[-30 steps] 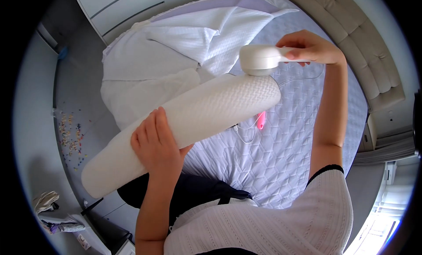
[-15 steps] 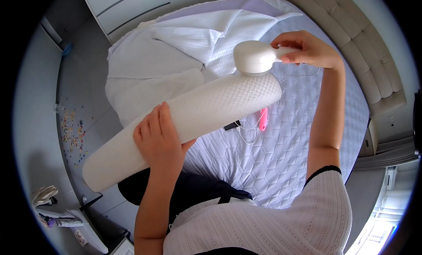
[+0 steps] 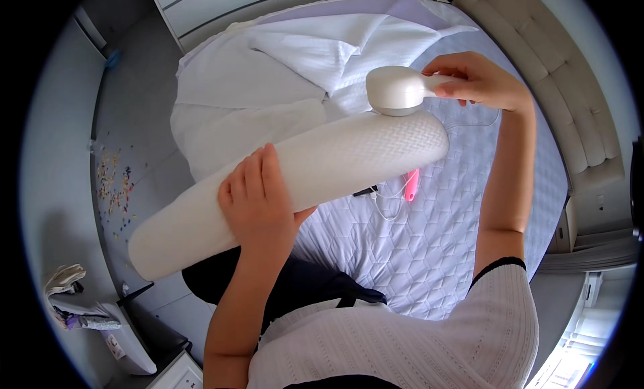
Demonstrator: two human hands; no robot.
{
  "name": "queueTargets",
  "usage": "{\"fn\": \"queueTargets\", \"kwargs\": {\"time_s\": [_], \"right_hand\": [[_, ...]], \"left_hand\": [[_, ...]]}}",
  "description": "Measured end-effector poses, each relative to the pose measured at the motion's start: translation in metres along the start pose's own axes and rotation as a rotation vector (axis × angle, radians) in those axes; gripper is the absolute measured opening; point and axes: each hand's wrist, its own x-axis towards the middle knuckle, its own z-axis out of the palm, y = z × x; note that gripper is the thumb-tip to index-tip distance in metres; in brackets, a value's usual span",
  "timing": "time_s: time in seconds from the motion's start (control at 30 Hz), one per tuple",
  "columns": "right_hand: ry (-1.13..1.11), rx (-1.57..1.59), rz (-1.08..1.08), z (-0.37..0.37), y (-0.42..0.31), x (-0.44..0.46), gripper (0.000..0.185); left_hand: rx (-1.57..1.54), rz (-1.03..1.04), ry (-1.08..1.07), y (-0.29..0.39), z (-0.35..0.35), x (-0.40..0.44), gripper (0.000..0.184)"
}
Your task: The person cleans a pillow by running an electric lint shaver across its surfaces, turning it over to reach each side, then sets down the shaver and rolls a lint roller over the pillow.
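Note:
A long white pillow (image 3: pixel 349 151) with a woven texture lies slantwise across my lap, above the bed. My left hand (image 3: pixel 258 194) grips its near long side around the middle, fingers over the top and thumb at the lower edge. In my right hand (image 3: pixel 473 80) is the handle of a white round-headed device (image 3: pixel 394 90). The device's flat grey-rimmed face rests on the upper edge of the pillow near its right end. A thin white cord runs beside the handle over the bed.
On the quilted bed (image 3: pixel 416 255) lie a pink object (image 3: pixel 412 186), a small black item (image 3: pixel 364 191) and a white cable. A rumpled white blanket (image 3: pixel 268 74) covers the far side. Small colourful pieces (image 3: pixel 115 184) are scattered on the floor at left. A padded headboard (image 3: pixel 557 74) stands right.
The device has slid left along the pillow's edge, then slightly back right. My left hand still grips the pillow. The whole view has shifted a little.

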Motion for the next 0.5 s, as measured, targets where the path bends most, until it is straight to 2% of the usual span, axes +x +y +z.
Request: {"fn": "queueTargets", "kwargs": {"time_s": [0.07,0.23,0.5], "right_hand": [[-0.003,-0.064,0.055,0.003,-0.005,0.007,0.044],[-0.058,-0.019,-0.087,0.013,-0.014,0.027,0.043],[-0.140,-0.081,-0.128,0.029,-0.059,0.062,0.046]], "left_hand": [[0.007,0.007,0.016,0.000,0.001,0.001,0.107],[0.022,0.020,0.064,-0.003,0.005,0.008,0.112],[0.038,0.005,0.061,-0.008,0.009,0.017,0.115]]}}
